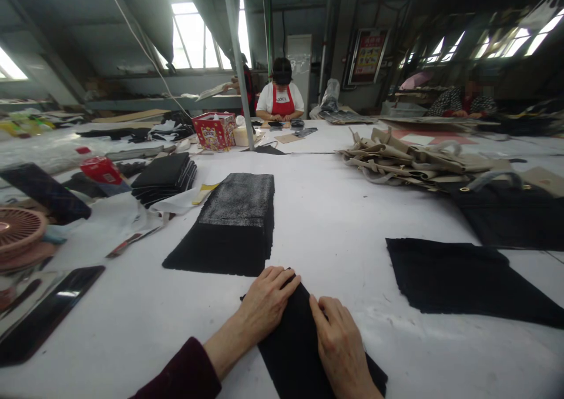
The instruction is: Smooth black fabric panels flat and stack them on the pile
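Observation:
A black fabric piece (293, 340) lies on the white table in front of me, folded over along its length. My left hand (268, 299) is closed at its far end, with the fingers bent over the edge. Along the right side of the same piece, my right hand (339, 340) is closed with curled fingers and the thumb at the edge. Just beyond my left hand rests a stack of black fabric pieces (220, 246), its upper part covered by a speckled grey surface. More black fabric (467, 275) lies flat to the right.
Beige strips (409, 158) are heaped at the back right, beside a black bag panel with a handle (506, 211). On the left are folded black pieces (163, 175), a pink fan (20, 234) and a phone (44, 193). A pole (240, 64) rises behind; a co-worker (281, 96) sits opposite.

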The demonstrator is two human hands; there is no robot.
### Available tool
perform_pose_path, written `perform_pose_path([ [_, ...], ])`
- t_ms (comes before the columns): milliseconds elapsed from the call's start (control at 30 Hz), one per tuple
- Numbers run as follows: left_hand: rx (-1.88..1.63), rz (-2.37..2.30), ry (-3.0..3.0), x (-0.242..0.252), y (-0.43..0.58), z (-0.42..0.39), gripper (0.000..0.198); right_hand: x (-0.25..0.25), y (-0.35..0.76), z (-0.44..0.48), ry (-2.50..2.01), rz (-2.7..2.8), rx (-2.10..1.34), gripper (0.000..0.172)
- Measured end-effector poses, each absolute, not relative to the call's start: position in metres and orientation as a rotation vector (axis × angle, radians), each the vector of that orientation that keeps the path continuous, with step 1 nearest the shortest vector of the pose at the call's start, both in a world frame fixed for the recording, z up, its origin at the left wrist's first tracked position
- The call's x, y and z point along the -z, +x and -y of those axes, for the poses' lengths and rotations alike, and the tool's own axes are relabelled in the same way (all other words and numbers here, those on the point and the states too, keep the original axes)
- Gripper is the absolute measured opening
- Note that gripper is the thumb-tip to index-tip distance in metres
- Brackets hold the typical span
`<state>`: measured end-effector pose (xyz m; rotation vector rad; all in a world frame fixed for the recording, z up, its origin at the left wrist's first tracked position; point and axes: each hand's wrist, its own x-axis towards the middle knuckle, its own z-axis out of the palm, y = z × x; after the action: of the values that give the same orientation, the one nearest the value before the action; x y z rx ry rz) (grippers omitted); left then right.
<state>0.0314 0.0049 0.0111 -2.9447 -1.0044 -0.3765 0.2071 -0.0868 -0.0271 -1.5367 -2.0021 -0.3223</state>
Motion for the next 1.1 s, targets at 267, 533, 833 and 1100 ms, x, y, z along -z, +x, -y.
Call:
perform_pose_path([
  [267,0.173,0.922,-2.915,-0.017,0.038,0.002,0.049,0.025,0.215,0.103,-1.545,2.005,0.322,0.037],
  [533,0.1,0.859,-2.899,-0.018,0.04,0.006,0.06,0.026,0.225,0.119,-1.561,2.008,0.324,0.035],
  [833,0.015,0.756,-2.906,-0.02,0.044,0.017,0.065,0.024,0.234,0.133,-1.564,2.017,0.307,0.034],
  [1100,0.033,0.697,-2.964,-0.024,0.048,0.022,0.065,0.021,0.241,0.145,-1.573,2.02,0.323,0.036],
])
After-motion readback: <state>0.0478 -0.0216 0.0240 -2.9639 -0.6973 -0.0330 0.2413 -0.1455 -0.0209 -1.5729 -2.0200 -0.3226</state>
